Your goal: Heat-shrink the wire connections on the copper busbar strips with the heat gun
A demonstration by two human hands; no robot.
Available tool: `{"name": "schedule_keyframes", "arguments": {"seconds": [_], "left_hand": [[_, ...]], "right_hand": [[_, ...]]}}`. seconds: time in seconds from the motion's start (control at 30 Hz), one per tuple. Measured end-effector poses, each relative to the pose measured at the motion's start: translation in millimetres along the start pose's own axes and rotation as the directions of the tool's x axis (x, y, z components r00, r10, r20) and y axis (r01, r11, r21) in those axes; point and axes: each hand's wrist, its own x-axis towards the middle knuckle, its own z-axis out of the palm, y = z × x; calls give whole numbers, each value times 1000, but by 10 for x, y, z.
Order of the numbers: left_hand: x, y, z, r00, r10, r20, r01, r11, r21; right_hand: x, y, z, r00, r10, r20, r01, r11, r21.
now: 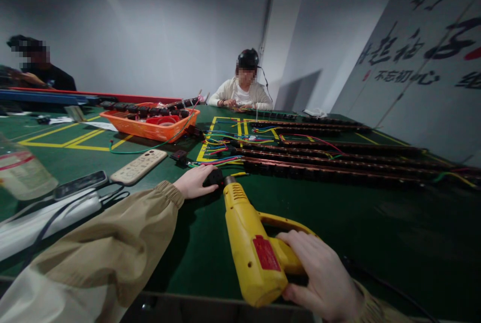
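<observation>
Down at the near edge of the green desk (376, 222), the right hand (319, 273) is wrapped tight around the handle of a yellow heat gun (250, 243), fingers closed on the grip, nozzle pointing away. Just ahead, the left hand (195, 181) presses a small black connector (214, 177) against the desk, fingers curled over it, right at the nozzle tip. Beyond lie coloured wires (221, 148), an orange tray (150, 125) and a remote control (138, 166).
</observation>
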Motion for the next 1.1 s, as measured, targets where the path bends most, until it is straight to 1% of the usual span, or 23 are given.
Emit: {"name": "schedule_keyframes", "arguments": {"seconds": [0.13, 0.33, 0.43, 0.63, 0.73, 0.9, 1.1], "left_hand": [[6, 5, -5, 1000, 2, 0, -2, 1000, 0], [8, 12, -17, 1000, 11, 7, -11, 1000, -6], [6, 11, -19, 1000, 4, 6, -4, 1000, -6], [8, 9, -21, 1000, 5, 10, -5, 1000, -5], [8, 10, -18, 1000, 5, 4, -5, 1000, -1], [6, 22, -23, 1000, -2, 8, 2, 1000, -1], [5, 33, -27, 1000, -10, 12, 10, 1000, 9]], "right_hand": [[-12, 72, 11, 1000, 17, 22, -18, 1000, 22], [-34, 203, 17, 997, 69, 47, -69, 998, 8], [-64, 278, 8, 993, 105, 47, -105, 994, -14], [-113, 438, -30, 978, 191, 84, -182, 978, -103], [-137, 487, -9, 974, 209, 83, -197, 972, -132], [-168, 490, 44, 982, 186, 28, -178, 969, -168], [-173, 402, 50, 984, 171, 42, -163, 975, -148]]}}
